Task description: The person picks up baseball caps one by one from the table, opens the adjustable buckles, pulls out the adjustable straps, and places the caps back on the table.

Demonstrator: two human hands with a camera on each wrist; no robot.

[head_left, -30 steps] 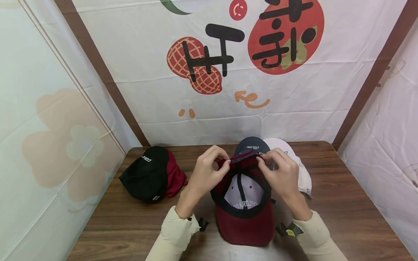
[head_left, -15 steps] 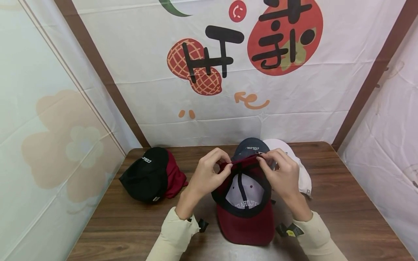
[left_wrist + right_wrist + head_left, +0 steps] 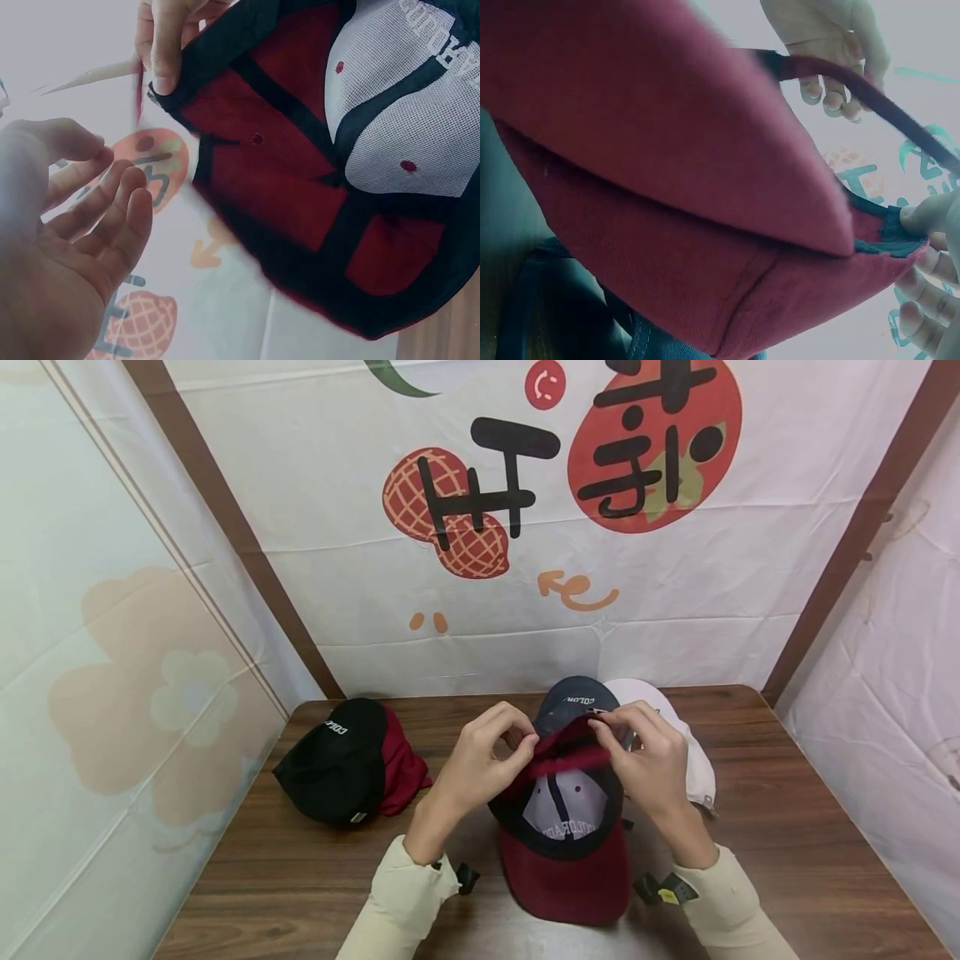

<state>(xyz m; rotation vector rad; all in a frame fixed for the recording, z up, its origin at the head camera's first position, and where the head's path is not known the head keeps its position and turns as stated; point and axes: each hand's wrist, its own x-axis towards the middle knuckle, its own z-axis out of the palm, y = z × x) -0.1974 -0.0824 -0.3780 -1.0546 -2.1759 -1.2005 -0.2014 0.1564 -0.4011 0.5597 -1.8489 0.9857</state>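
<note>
A dark red baseball cap [image 3: 566,893] lies upturned, its brim toward me and its pale mesh front with lettering showing inside. My right hand [image 3: 648,752] pinches the cap's back edge at one side of the opening; its thumb [image 3: 166,64] presses there in the left wrist view. My left hand [image 3: 483,747] hovers beside the other side, thumb and index tips close together. In the left wrist view a gap parts the left hand [image 3: 82,217] from the blurred cap edge. A narrow red strap [image 3: 877,97] runs past the left hand [image 3: 817,30] in the right wrist view.
Behind my hands stand a navy cap [image 3: 573,693] and a white cap [image 3: 697,764]. A black cap [image 3: 337,768] with a red part [image 3: 403,760] sits at the left on the wooden table [image 3: 292,877]. A printed cloth [image 3: 420,660] hangs behind.
The cap's left back edge, stretched taut between my hands before, has slipped from my left fingers and dropped toward me, blurred. My left hand has shifted slightly right; the right hand stays in place.
</note>
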